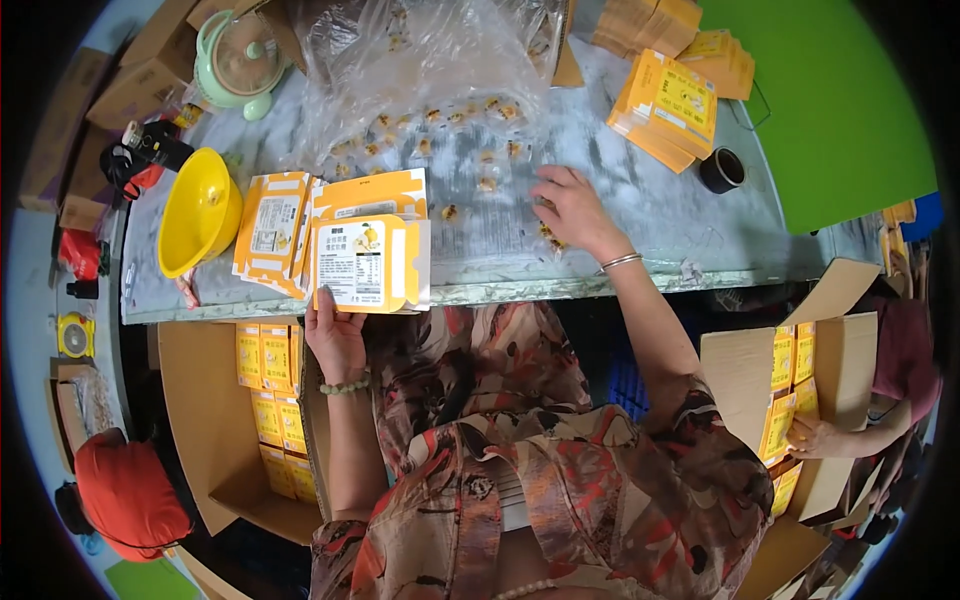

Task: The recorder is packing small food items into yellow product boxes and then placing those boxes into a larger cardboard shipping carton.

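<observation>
My left hand [337,335] grips a yellow-and-white flat paper box [352,262] by its lower edge, at the table's near edge, thumb on its printed face. Just behind it lie more flat boxes [275,228], overlapping in a stack. My right hand [578,212] is over the table to the right, fingers stretched leftward and apart, with nothing visible in them. Small clear-wrapped pieces [548,236] lie under and beside its palm. Similar wrapped pieces [487,184] are scattered farther left, in front of a big clear plastic bag [400,75].
A yellow bowl [203,215] and a green lidded pot [240,65] stand at left. Flat-box stacks [665,105] and a dark cup [721,170] are at right. Below, cartons [190,400] hold filled yellow boxes. A co-worker's hand [815,436] reaches into the right carton.
</observation>
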Action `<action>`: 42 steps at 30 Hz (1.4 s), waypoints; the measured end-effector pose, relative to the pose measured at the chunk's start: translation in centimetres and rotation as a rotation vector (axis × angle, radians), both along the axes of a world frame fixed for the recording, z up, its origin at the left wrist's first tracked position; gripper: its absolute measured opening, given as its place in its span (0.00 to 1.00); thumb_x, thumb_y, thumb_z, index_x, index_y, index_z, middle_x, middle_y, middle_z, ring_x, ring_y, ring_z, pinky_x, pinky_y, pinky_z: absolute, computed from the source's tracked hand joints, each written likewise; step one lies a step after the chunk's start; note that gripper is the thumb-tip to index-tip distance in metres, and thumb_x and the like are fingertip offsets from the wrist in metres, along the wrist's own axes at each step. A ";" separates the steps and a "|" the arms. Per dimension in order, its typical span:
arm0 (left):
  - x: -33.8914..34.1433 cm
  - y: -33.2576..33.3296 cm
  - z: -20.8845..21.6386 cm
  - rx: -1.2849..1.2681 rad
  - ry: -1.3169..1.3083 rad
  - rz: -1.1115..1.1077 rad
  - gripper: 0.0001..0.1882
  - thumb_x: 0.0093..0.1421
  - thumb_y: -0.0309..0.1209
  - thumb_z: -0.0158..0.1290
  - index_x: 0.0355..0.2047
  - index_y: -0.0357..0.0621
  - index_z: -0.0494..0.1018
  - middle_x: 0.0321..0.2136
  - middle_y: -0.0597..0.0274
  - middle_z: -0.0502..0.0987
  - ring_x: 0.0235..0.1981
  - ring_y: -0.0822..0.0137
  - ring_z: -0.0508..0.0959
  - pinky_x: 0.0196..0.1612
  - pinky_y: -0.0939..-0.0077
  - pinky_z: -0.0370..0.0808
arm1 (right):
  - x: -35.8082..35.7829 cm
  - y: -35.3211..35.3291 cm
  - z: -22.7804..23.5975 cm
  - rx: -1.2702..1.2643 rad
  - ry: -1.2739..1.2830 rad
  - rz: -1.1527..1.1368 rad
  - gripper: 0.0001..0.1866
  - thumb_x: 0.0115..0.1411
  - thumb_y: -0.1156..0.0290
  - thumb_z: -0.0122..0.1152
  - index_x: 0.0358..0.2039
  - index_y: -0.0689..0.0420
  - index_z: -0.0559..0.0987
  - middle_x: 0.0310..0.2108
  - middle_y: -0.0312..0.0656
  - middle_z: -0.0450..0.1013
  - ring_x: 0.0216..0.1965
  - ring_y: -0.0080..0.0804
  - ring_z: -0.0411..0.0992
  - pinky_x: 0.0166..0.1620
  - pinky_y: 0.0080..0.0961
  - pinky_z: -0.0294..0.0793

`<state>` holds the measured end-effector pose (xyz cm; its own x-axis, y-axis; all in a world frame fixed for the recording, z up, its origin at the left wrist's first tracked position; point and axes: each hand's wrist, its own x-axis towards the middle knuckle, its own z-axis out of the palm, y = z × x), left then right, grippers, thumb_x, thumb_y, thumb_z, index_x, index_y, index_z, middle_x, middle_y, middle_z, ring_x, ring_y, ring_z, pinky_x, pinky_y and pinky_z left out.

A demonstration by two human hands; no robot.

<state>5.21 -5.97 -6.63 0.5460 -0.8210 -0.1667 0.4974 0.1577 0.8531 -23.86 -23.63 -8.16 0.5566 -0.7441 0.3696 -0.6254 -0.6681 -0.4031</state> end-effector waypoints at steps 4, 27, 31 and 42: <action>0.2 -0.1 -0.4 0.000 0.016 0.035 0.13 0.56 0.32 0.40 0.39 0.38 0.62 0.34 0.56 0.71 0.34 0.65 0.73 0.35 0.67 0.73 | 5.4 2.3 2.3 -0.106 -0.021 0.090 0.12 0.41 0.72 0.55 0.31 0.54 0.72 0.39 0.39 0.64 0.43 0.35 0.60 0.45 0.30 0.58; -6.9 -5.9 0.4 0.148 -0.223 0.057 0.14 0.54 0.31 0.45 0.41 0.44 0.62 0.33 0.63 0.69 0.30 0.72 0.72 0.25 0.77 0.75 | -4.7 0.3 3.5 0.432 0.334 0.037 0.50 0.22 0.61 0.68 0.50 0.53 0.56 0.47 0.50 0.52 0.46 0.44 0.58 0.45 0.28 0.62; -8.4 -6.3 0.1 0.159 -0.195 0.038 0.14 0.53 0.32 0.47 0.39 0.41 0.63 0.31 0.64 0.69 0.29 0.73 0.71 0.23 0.80 0.74 | -2.8 0.9 3.1 0.497 0.348 0.019 0.49 0.22 0.63 0.68 0.50 0.53 0.57 0.46 0.50 0.53 0.45 0.45 0.60 0.44 0.28 0.63; -11.2 -6.1 -0.1 0.149 0.001 -0.076 0.15 0.55 0.32 0.44 0.42 0.43 0.60 0.35 0.60 0.68 0.33 0.67 0.72 0.29 0.71 0.75 | 1.6 3.8 -0.5 0.901 -0.585 0.072 0.26 0.44 0.78 0.53 0.46 0.63 0.59 0.35 0.42 0.66 0.37 0.28 0.66 0.41 0.21 0.66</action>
<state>-6.01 -12.04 -6.74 0.4834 -0.8258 -0.2906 0.5042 -0.0088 0.8635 -22.27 -19.81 -8.62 0.5250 -0.8478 -0.0748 -0.1471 -0.0038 -0.9891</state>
